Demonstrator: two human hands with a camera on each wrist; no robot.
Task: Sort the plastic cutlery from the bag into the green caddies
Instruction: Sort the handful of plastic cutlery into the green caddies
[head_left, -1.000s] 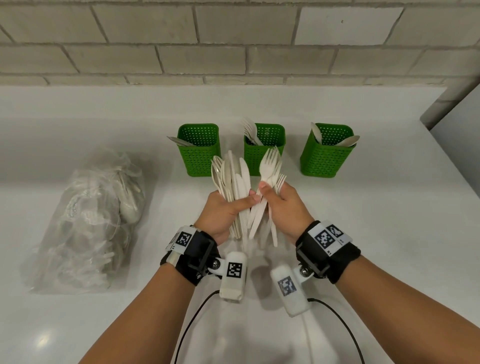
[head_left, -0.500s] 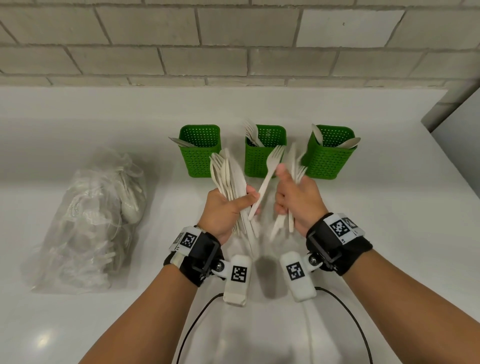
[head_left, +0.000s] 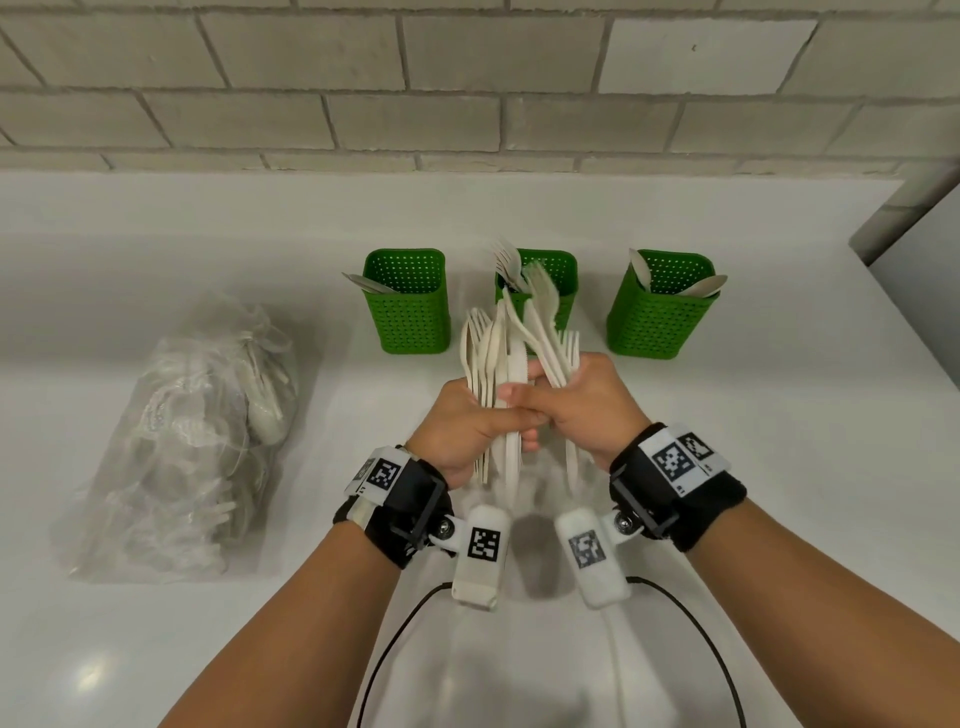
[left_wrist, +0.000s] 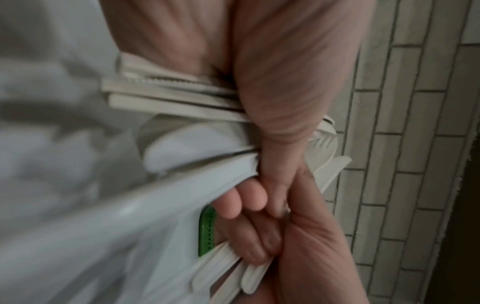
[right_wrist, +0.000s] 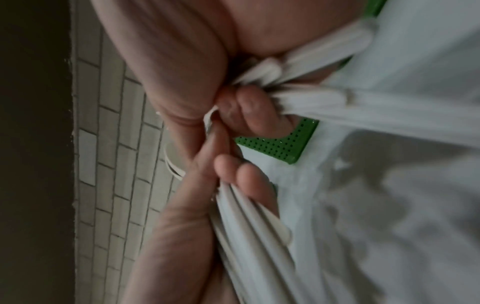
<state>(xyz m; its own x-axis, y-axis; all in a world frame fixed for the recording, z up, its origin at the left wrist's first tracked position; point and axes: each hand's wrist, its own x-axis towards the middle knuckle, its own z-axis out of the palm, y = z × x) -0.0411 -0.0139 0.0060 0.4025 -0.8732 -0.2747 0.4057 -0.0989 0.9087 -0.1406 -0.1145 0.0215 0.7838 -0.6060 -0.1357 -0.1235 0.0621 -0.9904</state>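
Counter: glossy white countertop (head_left: 727, 467), grey brick wall (head_left: 467, 78)
Caddies: perforated green plastic caddies (head_left: 410, 322)
Left hand (head_left: 462, 421): gripping cream plastic cutlery bundle (head_left: 493, 348)
Right hand (head_left: 592, 405): clasping cream plastic forks (head_left: 550, 338)

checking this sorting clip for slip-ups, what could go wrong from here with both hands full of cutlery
1. The left hand holds a mixed bundle of forks, spoons and a knife; while the right hand pulls forks out, a loose grip could let pieces slide onto the counter.
2. The fanned tines could snag neighbouring pieces and drag a wrong one along.
3. The light middle caddy sits just behind the hands and might get knocked.
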